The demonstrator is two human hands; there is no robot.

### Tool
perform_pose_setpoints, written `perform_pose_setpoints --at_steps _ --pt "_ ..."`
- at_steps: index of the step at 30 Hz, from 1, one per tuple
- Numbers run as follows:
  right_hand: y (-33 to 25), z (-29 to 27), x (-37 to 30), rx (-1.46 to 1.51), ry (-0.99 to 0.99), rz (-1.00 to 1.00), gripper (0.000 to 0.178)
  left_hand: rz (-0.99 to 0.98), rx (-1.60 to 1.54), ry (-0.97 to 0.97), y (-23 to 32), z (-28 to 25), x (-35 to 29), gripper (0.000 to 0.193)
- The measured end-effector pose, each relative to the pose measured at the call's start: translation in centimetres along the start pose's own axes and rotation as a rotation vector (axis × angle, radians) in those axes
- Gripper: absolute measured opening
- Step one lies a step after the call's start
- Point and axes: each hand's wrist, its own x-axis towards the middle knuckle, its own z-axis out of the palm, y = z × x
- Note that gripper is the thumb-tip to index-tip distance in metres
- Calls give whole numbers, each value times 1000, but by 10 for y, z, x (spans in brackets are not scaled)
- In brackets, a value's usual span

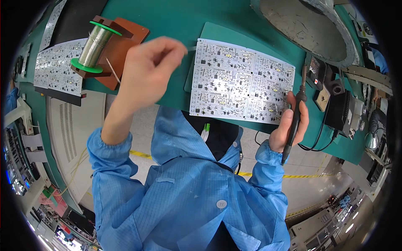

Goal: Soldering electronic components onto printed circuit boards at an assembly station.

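Note:
A white panel of circuit boards (238, 81) lies on a green mat (217, 35) in front of me. My right hand (289, 123) grips a black soldering iron (297, 113) at the panel's right edge, its tip pointing up and away from the board. My left hand (148, 71) is raised left of the panel with its fingers pinched on a thin solder wire (190, 49) that reaches toward the panel's top left corner. A spool of solder wire (95, 46) with green flanges sits on a brown stand (125, 35) to the left.
Another white circuit board panel (56, 67) lies at the far left. A large round grey hood (305, 25) sits at the top right. A black soldering station with a tip holder (337, 102) stands right of the iron, its cable running along the table edge.

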Motion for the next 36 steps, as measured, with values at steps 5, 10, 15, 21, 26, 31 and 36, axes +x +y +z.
perform_pose_setpoints --at_steps 5,10,15,21,26,31,36 --pt "3 1 1 -46 40 -27 41 67 -104 -8 5 4 -48 2" --pt "-15 3 -1 -91 47 -136 39 260 -205 -1 -14 13 -58 12" --pt "-61 6 8 32 -277 -299 21 264 -155 5 -24 19 -57 11" --pt "-96 26 13 -51 -402 -286 15 305 -117 -25 -25 21 -54 13" --pt "-100 34 15 -89 -457 -288 18 303 -128 -5 -25 22 -53 14" --pt "-101 37 16 -110 -478 -299 22 293 -127 6 -25 23 -52 14" --pt "-102 39 16 -124 -464 -305 22 308 -99 9 -24 25 -50 15"
